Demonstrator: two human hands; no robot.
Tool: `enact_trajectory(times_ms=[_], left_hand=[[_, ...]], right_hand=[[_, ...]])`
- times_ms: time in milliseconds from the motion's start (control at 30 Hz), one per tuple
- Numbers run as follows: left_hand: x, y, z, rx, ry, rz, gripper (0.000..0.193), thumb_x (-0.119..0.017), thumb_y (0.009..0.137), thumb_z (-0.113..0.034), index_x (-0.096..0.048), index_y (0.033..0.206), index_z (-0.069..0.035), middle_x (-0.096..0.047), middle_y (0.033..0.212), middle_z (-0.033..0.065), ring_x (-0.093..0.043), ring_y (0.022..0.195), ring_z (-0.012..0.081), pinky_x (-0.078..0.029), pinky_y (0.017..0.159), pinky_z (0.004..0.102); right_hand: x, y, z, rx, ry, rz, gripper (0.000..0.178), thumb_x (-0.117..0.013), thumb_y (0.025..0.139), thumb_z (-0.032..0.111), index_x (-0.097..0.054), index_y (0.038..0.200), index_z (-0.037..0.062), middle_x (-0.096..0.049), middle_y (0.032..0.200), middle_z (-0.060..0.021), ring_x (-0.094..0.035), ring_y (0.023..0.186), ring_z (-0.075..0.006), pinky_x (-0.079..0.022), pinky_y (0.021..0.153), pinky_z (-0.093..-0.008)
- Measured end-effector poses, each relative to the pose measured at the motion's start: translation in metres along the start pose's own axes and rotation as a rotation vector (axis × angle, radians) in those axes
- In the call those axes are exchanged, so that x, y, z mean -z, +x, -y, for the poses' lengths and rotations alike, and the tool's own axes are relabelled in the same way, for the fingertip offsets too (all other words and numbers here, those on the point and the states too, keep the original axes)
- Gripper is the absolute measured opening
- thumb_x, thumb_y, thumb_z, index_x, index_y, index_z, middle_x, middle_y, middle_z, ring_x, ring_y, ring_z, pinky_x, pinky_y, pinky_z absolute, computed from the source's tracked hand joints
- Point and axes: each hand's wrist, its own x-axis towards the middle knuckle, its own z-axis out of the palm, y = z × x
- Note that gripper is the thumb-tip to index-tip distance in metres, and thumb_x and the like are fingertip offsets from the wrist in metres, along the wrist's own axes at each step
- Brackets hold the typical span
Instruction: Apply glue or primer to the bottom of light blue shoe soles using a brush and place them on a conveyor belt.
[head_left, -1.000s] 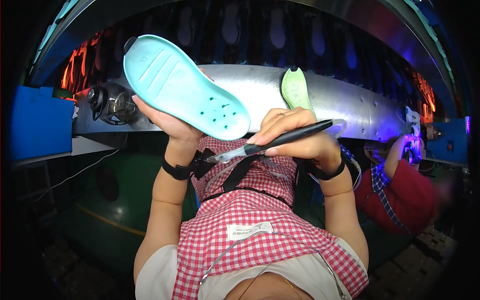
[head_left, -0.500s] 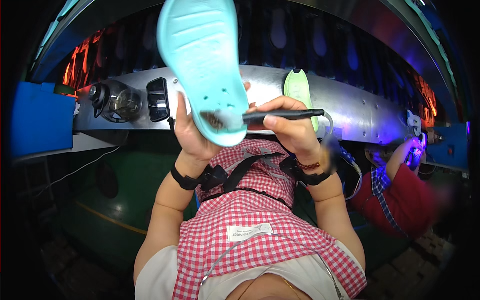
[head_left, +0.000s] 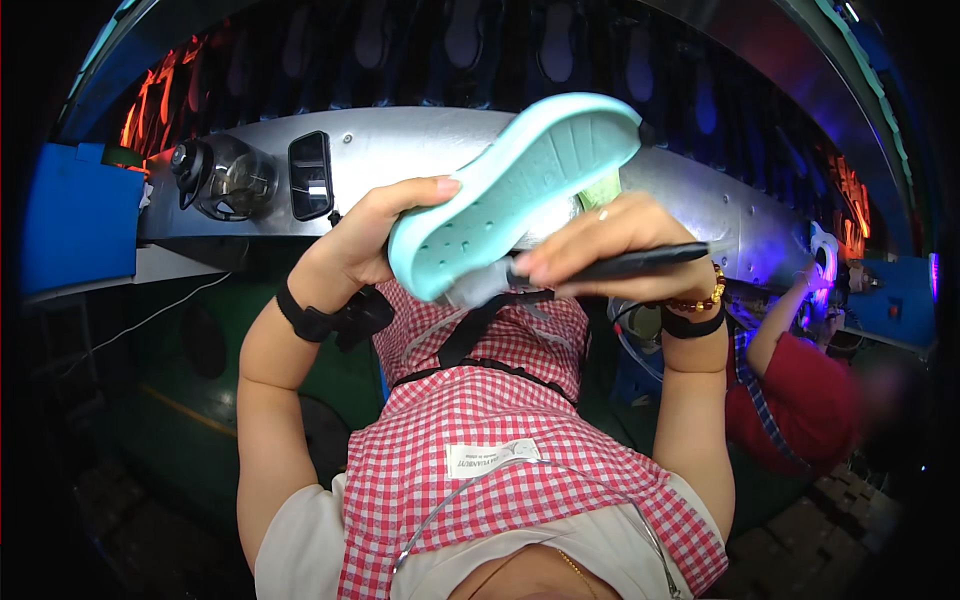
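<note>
My left hand (head_left: pixel 375 235) grips a light turquoise clog shoe (head_left: pixel 510 190) by its perforated toe end, with the ribbed sole turned toward me and the heel pointing up and right. My right hand (head_left: pixel 600 240) holds a black pen-shaped tool (head_left: pixel 625 265) lying almost level. The tool's pale tip touches the lower edge of the shoe near the toe. Both wrists wear black straps, and the right wrist also has a bead bracelet. A red and white checked apron (head_left: pixel 500 430) covers my front below the hands.
A curved silver machine ledge (head_left: pixel 420 150) runs behind the hands, with dark shoe moulds above it. A black dial (head_left: pixel 215 180) and a black switch (head_left: pixel 310 175) sit on its left part. A blue box (head_left: pixel 75 215) stands far left. Another person in red (head_left: pixel 800 390) works at right.
The shoe has been swung from pointing up to pointing up and right, showing its sole. The tool and my right hand stayed at its lower edge.
</note>
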Motion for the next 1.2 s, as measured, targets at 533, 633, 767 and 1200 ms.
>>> enact_trajectory(times_ms=[533,633,767,1200], left_hand=[[0.025,-0.028,-0.008,-0.125,0.030,-0.121,0.045,-0.046,0.081,-0.031,-0.051,0.106,0.006,-0.060,0.091,0.0145,-0.060,0.071,0.0170,-0.049,0.064,0.0266],[0.031,-0.037,-0.012,-0.236,0.099,-0.074,0.045,-0.043,0.081,-0.031,-0.052,0.104,0.007,-0.060,0.091,0.0148,-0.059,0.072,0.0174,-0.048,0.065,0.0280],[0.022,-0.046,-0.014,-0.230,-0.179,-0.256,0.049,-0.042,0.083,-0.036,-0.050,0.112,0.003,-0.058,0.102,0.0132,-0.058,0.088,0.0216,-0.046,0.078,0.0309],[0.014,0.032,0.046,-0.586,-0.428,-0.291,0.078,-0.016,0.080,-0.067,-0.035,0.126,-0.007,-0.047,0.117,0.0170,-0.047,0.107,0.0326,-0.037,0.092,0.0464]], right_hand=[[0.001,-0.018,-0.004,-0.019,-0.230,-0.239,0.021,-0.065,0.067,-0.004,-0.064,0.088,0.0001,-0.062,0.093,-0.0159,-0.063,0.070,-0.0178,-0.048,0.056,-0.0227],[-0.002,-0.019,-0.016,-0.080,-0.134,-0.340,0.021,-0.064,0.068,-0.006,-0.064,0.088,0.0024,-0.063,0.092,-0.0143,-0.061,0.066,-0.0137,-0.047,0.052,-0.0201],[-0.010,-0.028,-0.002,-0.015,-0.199,-0.252,0.023,-0.068,0.061,-0.002,-0.064,0.083,-0.0005,-0.064,0.086,-0.0152,-0.063,0.077,-0.0227,-0.050,0.069,-0.0282],[-0.052,0.010,-0.035,0.041,-0.449,-0.506,0.019,-0.065,0.066,0.004,-0.064,0.085,0.0023,-0.062,0.071,-0.0090,-0.058,0.060,-0.0183,-0.045,0.056,-0.0270]])
